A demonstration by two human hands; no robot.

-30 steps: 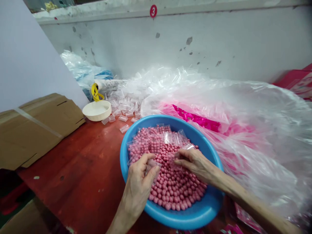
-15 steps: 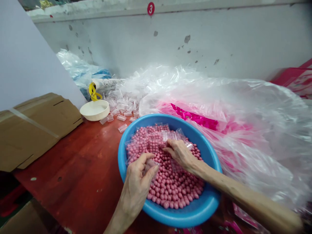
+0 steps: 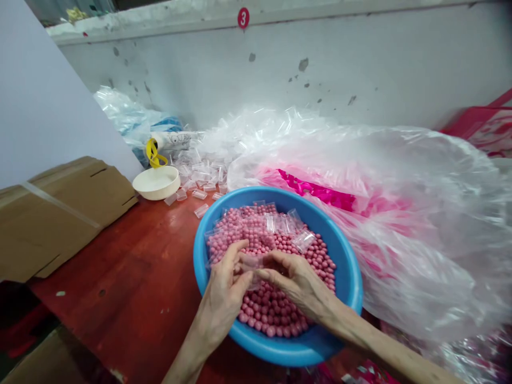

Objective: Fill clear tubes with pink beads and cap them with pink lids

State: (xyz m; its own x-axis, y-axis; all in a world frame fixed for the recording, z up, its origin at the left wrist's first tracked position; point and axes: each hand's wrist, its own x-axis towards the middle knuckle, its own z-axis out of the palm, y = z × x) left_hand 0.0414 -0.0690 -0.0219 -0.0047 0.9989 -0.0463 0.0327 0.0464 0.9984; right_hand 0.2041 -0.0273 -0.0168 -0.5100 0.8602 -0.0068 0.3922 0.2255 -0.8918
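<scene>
A blue basin (image 3: 352, 266) full of round pink beads (image 3: 274, 317) stands before me. My left hand (image 3: 222, 290) pinches a small clear plastic case (image 3: 253, 262) over the beads; its contents are too blurred to make out. From the other side my right hand (image 3: 298, 280) meets it, thumb and fingers closed near the case's right end. Whether it grips the case or a bead is hidden. Several clear cases (image 3: 282, 223) lie on the beads at the back of the basin, and a single one (image 3: 304, 241) rests to their right.
On the red table (image 3: 132, 282), loose clear pieces (image 3: 200, 173) are heaped behind the basin. A white round lid or dish (image 3: 157, 183) sits by yellow tape (image 3: 154, 153). Folded cardboard (image 3: 68, 213) lies left; a large clear plastic bag (image 3: 400, 160) with pink contents spreads right.
My right hand has drawn back from the cases at the rear of the basin and come to the clear case in my left hand. The left hand stays nearly in place.
</scene>
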